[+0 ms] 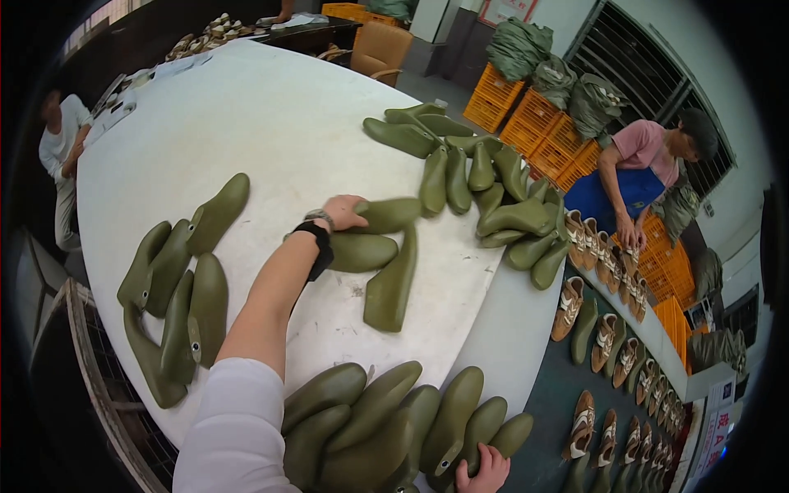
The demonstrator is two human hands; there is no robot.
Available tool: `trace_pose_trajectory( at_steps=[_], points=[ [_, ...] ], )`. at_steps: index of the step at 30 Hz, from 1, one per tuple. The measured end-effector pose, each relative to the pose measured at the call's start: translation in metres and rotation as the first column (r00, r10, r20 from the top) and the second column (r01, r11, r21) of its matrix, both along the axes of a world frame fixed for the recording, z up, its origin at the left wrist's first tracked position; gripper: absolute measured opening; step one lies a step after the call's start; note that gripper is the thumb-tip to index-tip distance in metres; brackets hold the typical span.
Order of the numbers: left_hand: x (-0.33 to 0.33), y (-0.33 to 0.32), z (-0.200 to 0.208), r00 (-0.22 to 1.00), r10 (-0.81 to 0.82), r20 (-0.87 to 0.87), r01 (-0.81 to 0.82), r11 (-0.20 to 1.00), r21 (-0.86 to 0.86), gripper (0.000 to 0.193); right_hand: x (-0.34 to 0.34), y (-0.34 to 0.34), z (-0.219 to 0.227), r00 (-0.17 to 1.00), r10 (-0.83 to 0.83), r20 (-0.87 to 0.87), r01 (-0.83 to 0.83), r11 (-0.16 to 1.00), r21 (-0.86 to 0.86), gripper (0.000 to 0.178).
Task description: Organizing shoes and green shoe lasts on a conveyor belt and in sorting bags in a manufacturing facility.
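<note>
My left hand (343, 212), with a dark watch and a bracelet at the wrist, is closed on the end of a green shoe last (390, 215) over the white table. Directly below it lies another last (360, 252), and a third last (388, 287) slants beside them. At the lower edge, my right hand (485, 472) has its fingers curled over the near end of a green last (485, 423). That last belongs to a close group of several lasts (362, 448) at the table's near side. Part of the right hand is cut off by the frame.
More lasts lie in a left cluster (174, 271) and a far-right pile (509, 197). A dark green surface (546, 394) on the right carries rows of brown-and-white shoes (582, 423). A co-worker in a blue apron (629, 193) handles shoes there. Orange crates (538, 123) stand behind.
</note>
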State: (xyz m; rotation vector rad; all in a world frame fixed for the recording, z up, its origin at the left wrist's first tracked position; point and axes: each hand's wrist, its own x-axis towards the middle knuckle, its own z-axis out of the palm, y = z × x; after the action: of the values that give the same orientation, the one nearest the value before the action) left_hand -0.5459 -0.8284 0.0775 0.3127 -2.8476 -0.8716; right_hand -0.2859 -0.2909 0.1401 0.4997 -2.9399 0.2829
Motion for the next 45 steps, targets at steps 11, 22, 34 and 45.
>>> trace_pose_trajectory(
  at_steps=[11, 22, 34, 45],
  points=[
    [0.136, 0.146, 0.008, 0.888, -0.460, 0.031, 0.449, 0.878, 0.170, 0.058, -0.004, 0.016, -0.008, 0.994, 0.036, -0.098, -0.038, 0.999, -0.016, 0.040],
    [0.257, 0.068, 0.052, 0.889, -0.396, 0.231, 0.329, 0.901, 0.282, 0.087, 0.007, 0.012, 0.008, 0.995, 0.051, -0.083, -0.054, 0.998, -0.030, 0.040],
    [0.378, -0.191, 0.036, 0.514, 0.766, 0.386, -0.769, 0.611, -0.188, 0.118, 0.006, 0.002, 0.009, 1.000, -0.008, 0.020, 0.008, 1.000, 0.004, 0.041],
    [0.368, -0.084, 0.032, 0.887, 0.295, 0.355, -0.298, 0.953, -0.047, 0.100, -0.004, 0.025, -0.016, 0.998, 0.036, -0.043, -0.036, 0.999, -0.001, 0.038]
  ],
)
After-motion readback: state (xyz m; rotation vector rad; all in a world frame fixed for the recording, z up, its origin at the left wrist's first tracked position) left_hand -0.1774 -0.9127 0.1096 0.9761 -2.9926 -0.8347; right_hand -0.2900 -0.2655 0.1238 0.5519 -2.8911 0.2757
